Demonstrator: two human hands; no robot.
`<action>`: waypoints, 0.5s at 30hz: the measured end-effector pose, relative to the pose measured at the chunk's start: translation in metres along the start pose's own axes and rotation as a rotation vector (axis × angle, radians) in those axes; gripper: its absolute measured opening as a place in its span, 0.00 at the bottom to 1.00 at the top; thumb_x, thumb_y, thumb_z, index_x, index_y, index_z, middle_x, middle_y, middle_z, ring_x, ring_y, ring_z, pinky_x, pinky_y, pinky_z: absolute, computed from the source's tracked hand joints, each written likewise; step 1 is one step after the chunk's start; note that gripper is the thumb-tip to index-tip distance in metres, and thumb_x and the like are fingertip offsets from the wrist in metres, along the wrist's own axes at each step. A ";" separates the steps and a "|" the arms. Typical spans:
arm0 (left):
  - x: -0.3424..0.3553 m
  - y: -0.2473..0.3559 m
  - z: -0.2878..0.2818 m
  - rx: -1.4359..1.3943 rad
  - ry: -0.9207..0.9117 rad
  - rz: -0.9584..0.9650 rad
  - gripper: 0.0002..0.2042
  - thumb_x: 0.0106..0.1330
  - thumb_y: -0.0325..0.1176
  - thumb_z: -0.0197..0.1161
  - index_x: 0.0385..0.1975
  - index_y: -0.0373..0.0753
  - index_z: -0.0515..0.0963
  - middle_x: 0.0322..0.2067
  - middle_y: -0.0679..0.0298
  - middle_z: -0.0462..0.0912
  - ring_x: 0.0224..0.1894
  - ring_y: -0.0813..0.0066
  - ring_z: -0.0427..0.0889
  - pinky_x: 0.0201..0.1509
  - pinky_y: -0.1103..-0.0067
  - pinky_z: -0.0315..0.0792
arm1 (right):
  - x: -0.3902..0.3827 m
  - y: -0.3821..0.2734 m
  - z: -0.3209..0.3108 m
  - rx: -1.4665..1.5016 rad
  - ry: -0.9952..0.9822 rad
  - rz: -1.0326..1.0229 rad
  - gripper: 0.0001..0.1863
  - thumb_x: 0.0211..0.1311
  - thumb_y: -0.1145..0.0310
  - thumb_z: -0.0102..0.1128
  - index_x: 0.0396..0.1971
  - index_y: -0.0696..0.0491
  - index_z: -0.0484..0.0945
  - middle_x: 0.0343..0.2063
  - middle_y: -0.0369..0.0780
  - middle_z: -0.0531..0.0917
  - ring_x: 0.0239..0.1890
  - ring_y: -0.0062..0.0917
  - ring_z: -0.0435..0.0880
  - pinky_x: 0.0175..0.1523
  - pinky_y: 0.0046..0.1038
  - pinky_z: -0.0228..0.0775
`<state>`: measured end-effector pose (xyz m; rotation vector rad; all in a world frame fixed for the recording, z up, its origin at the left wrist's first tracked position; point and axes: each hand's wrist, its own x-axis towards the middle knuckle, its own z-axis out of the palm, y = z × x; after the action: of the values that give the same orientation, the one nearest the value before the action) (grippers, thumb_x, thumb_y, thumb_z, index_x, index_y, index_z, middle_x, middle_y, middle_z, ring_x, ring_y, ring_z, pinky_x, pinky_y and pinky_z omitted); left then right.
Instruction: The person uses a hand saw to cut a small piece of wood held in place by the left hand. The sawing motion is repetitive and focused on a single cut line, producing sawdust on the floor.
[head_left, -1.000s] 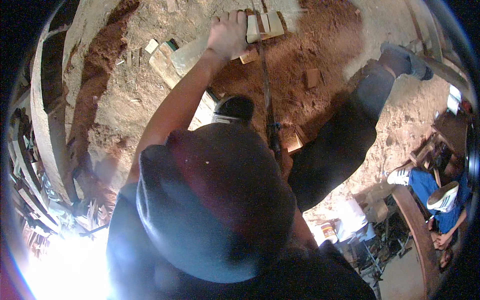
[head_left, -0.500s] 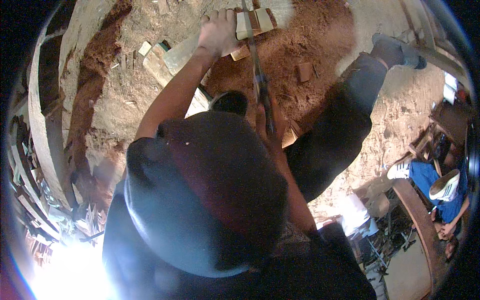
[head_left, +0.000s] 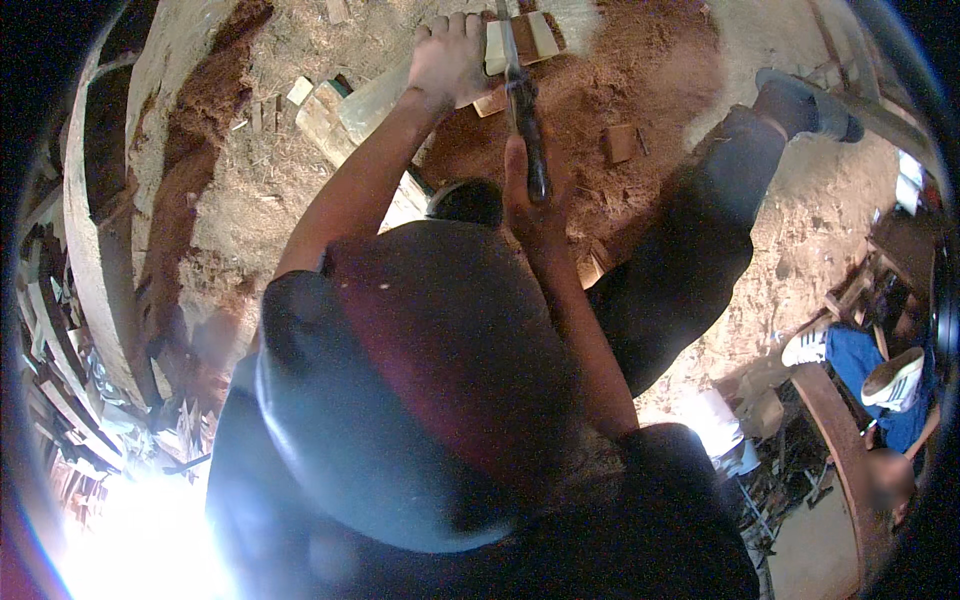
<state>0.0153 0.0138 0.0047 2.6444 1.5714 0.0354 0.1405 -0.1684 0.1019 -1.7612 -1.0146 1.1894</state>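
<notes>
My left hand [head_left: 447, 62] is wrapped over a wooden block [head_left: 540, 38] near the top of the view, its fingers over the far side. The pale block has a darker band across it. In my right hand [head_left: 536, 195] is a saw [head_left: 530, 125], its dark handle pointing back toward me. The narrow blade runs away from me across the block, right beside my left hand, and its far end leaves the view. Under my left forearm, a longer plank [head_left: 372, 108] slants away. My right fingers are partly hidden beneath the handle.
Reddish sawdust [head_left: 640, 60] covers the ground, with a small brown offcut [head_left: 621, 143] on it. My outstretched leg [head_left: 700, 230] lies to the right. Another person in blue trousers [head_left: 858, 368] sits at far right, behind a curved board [head_left: 838, 440]. Timber scraps [head_left: 75, 390] crowd the left.
My right hand has pushed the saw forward, bringing its handle close to the block. My left hand stays on the block. The whole view has shifted slightly.
</notes>
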 end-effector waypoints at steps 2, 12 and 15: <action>-0.004 0.004 -0.005 0.026 -0.043 0.022 0.42 0.48 0.63 0.76 0.53 0.35 0.71 0.49 0.54 0.79 0.55 0.55 0.80 0.58 0.54 0.72 | 0.001 -0.002 0.003 -0.026 0.008 -0.007 0.18 0.78 0.60 0.56 0.54 0.61 0.77 0.35 0.44 0.82 0.36 0.28 0.81 0.43 0.31 0.75; 0.001 0.000 0.004 0.029 -0.017 0.015 0.41 0.48 0.59 0.78 0.53 0.33 0.71 0.48 0.53 0.79 0.54 0.56 0.80 0.57 0.55 0.74 | 0.038 0.004 -0.004 -0.115 0.022 -0.160 0.21 0.79 0.60 0.54 0.58 0.61 0.75 0.39 0.46 0.84 0.40 0.31 0.83 0.47 0.34 0.75; -0.001 0.004 0.008 0.051 -0.018 0.022 0.40 0.48 0.57 0.78 0.52 0.33 0.71 0.48 0.53 0.80 0.53 0.55 0.81 0.58 0.55 0.74 | 0.059 -0.012 -0.003 -0.143 -0.004 -0.120 0.21 0.79 0.59 0.54 0.59 0.61 0.75 0.41 0.47 0.84 0.41 0.31 0.84 0.48 0.34 0.75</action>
<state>0.0189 0.0107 -0.0025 2.6930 1.5582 -0.0282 0.1555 -0.1110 0.0938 -1.7806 -1.2158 1.0686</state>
